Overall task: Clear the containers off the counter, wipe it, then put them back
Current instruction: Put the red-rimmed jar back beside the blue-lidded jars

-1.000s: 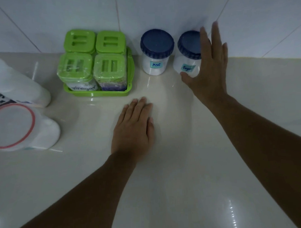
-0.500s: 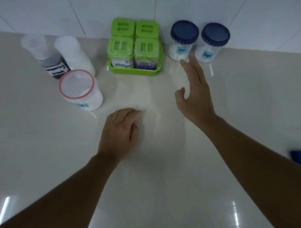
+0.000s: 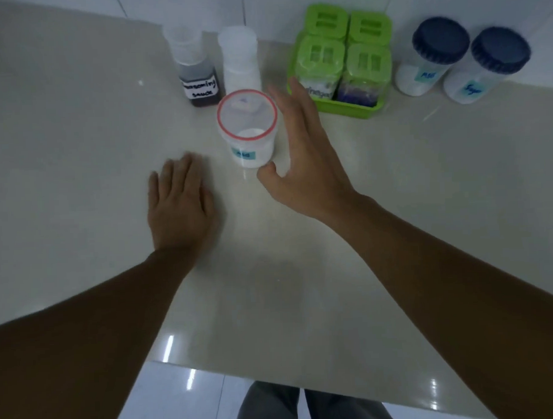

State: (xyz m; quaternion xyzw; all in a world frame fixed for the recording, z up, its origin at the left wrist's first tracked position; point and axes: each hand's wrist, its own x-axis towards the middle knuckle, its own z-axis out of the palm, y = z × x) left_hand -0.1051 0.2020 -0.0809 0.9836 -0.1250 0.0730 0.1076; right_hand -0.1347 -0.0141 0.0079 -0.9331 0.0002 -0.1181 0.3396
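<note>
A home kitchen: tiled wall (image 3: 73, 6), glossy counter (image 3: 393, 189), labelled seasoning sauce bottle (image 3: 198, 77), sugar jar (image 3: 483, 67).

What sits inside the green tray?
The green tray holds four green-lidded jars in a square. The right hand covers part of the front-left jar's label; the tray floor is hidden.

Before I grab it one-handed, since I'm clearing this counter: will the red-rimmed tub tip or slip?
The red-rimmed tub looks light: clear plastic, white contents only near the bottom. Its smooth, tapering walls may slip in the open right hand. A push would probably slide it on the glossy counter rather than tip it.
</note>
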